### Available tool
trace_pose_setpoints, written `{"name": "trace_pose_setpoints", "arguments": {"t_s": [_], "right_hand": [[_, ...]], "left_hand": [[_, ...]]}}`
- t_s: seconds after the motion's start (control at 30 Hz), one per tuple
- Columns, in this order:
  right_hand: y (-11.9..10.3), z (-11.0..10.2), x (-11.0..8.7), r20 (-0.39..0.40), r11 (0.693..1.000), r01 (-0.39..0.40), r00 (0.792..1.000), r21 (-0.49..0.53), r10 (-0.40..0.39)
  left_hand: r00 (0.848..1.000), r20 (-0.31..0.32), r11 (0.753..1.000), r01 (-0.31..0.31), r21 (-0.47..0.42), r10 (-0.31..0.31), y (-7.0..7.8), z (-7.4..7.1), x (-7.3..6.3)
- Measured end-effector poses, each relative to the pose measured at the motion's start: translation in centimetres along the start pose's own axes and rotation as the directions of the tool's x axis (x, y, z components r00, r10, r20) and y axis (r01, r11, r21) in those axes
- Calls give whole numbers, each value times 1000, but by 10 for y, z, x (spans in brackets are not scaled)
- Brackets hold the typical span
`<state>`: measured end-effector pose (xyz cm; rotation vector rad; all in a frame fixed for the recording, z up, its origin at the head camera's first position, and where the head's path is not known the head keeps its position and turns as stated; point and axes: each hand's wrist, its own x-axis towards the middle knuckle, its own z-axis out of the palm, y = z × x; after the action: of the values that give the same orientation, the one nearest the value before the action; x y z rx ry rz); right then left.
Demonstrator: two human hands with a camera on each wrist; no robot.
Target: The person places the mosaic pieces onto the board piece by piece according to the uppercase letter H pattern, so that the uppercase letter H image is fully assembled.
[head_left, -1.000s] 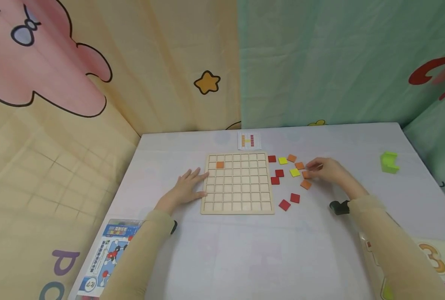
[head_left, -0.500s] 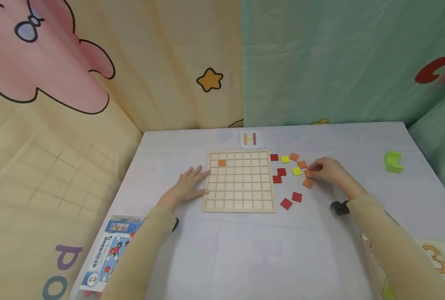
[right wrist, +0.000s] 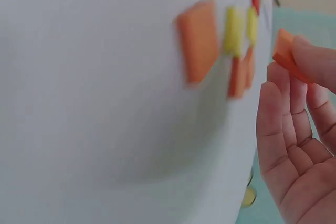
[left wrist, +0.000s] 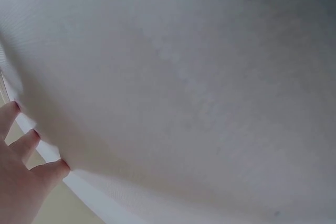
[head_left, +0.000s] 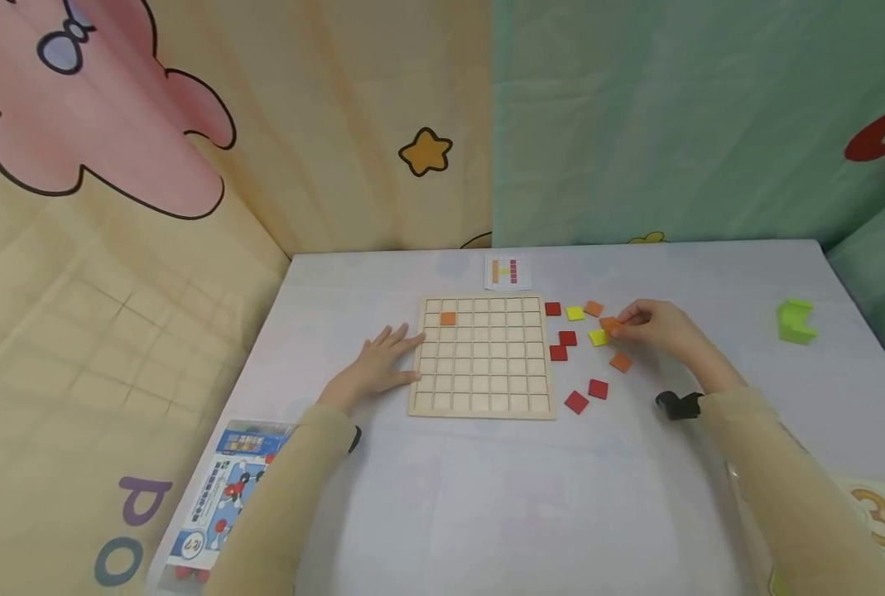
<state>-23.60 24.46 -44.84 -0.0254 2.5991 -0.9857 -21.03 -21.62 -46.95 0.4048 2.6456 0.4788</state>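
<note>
My right hand (head_left: pixel 658 329) pinches an orange square tile (right wrist: pixel 285 51) between thumb and fingers, lifted off the table in the right wrist view. Around it lie other loose tiles: an orange tile (head_left: pixel 621 362), a yellow tile (head_left: pixel 574 314) and several red ones, such as the red tile (head_left: pixel 598 389). With fingers spread, my left hand (head_left: pixel 375 364) rests against the left edge of a wooden grid board (head_left: pixel 487 416). One orange tile (head_left: pixel 448 319) sits in a cell near the board's upper left. The left wrist view shows fingertips touching the white surface.
Behind the board lies a small pattern card (head_left: pixel 507 273) with coloured squares. A green block (head_left: pixel 796 321) stands at the far right. A blue-and-white package (head_left: pixel 222 497) lies at the lower left, and a number board (head_left: pixel 877 521) at the lower right.
My right hand has picked up an orange tile from the table and raised it slightly. The left hand stays at the board's edge. The head view has shifted a little.
</note>
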Motion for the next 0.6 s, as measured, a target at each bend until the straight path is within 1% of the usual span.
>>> {"name": "trace_pose_setpoints", "arguments": {"t_s": [0.1, 0.27, 0.4, 0.53, 0.6], "right_hand": [[-21, 9, 4, 0, 996, 5, 1000, 92, -6], [-63, 31, 14, 0, 970, 46, 999, 238, -47], [-98, 60, 27, 5, 935, 105, 994, 340, -113], [-127, 93, 39, 29, 900, 110, 990, 422, -135], [-139, 107, 44, 36, 893, 103, 991, 437, -132]], "left_hand": [[1000, -3, 1000, -6, 2, 6, 0, 0, 2], [1000, -9, 1000, -18, 7, 19, 1, -1, 6], [1000, 2, 1000, -4, 8, 4, 1, -1, 5], [1000, 2, 1000, -2, -8, 3, -1, 0, 2], [1000, 2, 1000, -6, -19, 6, -1, 1, 1]]}}
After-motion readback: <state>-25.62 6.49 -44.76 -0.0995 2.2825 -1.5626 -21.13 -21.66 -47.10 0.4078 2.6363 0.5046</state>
